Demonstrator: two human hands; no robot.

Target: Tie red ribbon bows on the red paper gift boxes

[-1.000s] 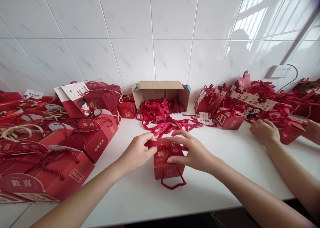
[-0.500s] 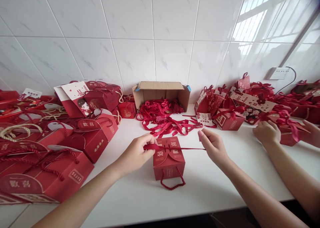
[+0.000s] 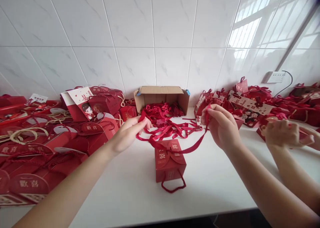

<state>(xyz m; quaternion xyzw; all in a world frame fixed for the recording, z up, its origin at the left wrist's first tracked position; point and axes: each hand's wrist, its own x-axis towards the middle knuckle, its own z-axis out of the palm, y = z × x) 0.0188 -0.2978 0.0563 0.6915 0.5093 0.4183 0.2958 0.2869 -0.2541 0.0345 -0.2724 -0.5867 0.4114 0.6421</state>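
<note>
A small red gift box (image 3: pixel 170 164) with gold characters stands on the white table, its twisted cord handle (image 3: pixel 173 189) hanging at the front. A red ribbon (image 3: pixel 191 149) runs slackly across its top, near the slots in the closing flaps. On the left, my left hand (image 3: pixel 131 131) pinches one end of the ribbon. Raised to the right of the box, my right hand (image 3: pixel 221 126) grips the other end between thumb and fingers. Whether the ribbon still passes through the slots, I cannot tell.
Behind the box lies a cardboard carton (image 3: pixel 162 90) on its side, with loose red ribbons (image 3: pixel 162 113) spilling out. Red gift boxes (image 3: pixel 96 134) crowd the left. More ribboned boxes (image 3: pixel 250 104) stand at right, beside a co-worker's hand (image 3: pixel 282 134). A power strip (image 3: pixel 274 77) hangs on the wall.
The ribbon has gone from taut to slack over the box. Both my hands have risen, the left moving leftward and the right slightly rightward. A co-worker's hand has shifted right.
</note>
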